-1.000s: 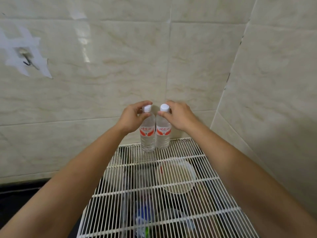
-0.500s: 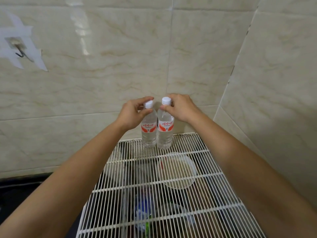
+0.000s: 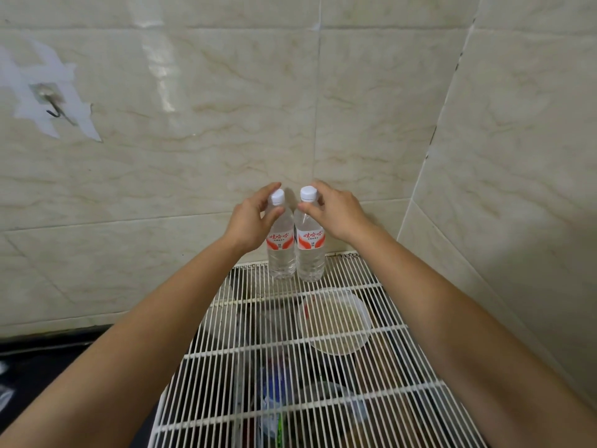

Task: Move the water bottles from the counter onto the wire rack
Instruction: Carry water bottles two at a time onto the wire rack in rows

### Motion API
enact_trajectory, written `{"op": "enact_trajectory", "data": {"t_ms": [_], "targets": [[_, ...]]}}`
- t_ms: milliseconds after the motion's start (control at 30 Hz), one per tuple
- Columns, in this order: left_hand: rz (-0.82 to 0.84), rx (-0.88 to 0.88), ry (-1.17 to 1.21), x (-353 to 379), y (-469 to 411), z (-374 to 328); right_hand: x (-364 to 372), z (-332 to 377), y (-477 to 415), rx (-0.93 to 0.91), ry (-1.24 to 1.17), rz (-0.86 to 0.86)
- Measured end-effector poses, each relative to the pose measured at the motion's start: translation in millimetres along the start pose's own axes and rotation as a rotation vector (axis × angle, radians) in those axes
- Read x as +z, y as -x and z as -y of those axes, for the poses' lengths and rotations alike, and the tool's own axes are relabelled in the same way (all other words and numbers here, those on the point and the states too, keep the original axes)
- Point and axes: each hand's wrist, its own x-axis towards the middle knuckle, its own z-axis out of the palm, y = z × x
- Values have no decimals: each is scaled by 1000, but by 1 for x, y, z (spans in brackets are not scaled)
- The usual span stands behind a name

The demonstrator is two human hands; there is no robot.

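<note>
- 2 water bottles on the wire rack (image 3: 274, 345), both upright at its far edge, close to the back tiled wall (image 3: 226, 124).
- left bottle (image 3: 281, 253) and right bottle (image 3: 310, 257) stand side by side; bodies look to be touching, can't confirm a gap.
- Both are clear with a white cap and a red-and-white label, and both bases sit on the wires.
- left hand (image 3: 247, 221) grips the left bottle at neck and shoulder: thumb across the front just under the cap, fingers curled round the back.
- right hand (image 3: 339, 215) grips the right bottle at the neck the same way, thumb in front below the cap, index finger curled behind the cap.
- Both forearms reach in from the bottom corners of the view and pass over the rack.
- Under the rack wires, near the right bottle's base, is a clear round container (image 3: 334, 321) with pale contents.
- More stuff sits lower down under the rack, including something blue (image 3: 274, 386) — too blurred to identify.
- The side wall (image 3: 517, 156) meets the back wall in a corner just right of the rack.
- A metal hook (image 3: 53, 106) sits on the back wall at far left, on a patch of pale tape.
- A dark counter (image 3: 48, 357) shows at lower left beside the rack; no bottles visible on that strip.
</note>
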Motion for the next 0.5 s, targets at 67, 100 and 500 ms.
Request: {"op": "enact_trajectory", "data": {"t_ms": [67, 100, 500], "targets": [[77, 4, -89, -2, 2, -5, -3, -1, 5, 12, -12, 25], [119, 7, -128, -4, 3, -10, -6, -1, 7, 35, -45, 50], [-354, 99, -753, -80, 99, 3, 7, 40, 45, -270, 32, -320]]}}
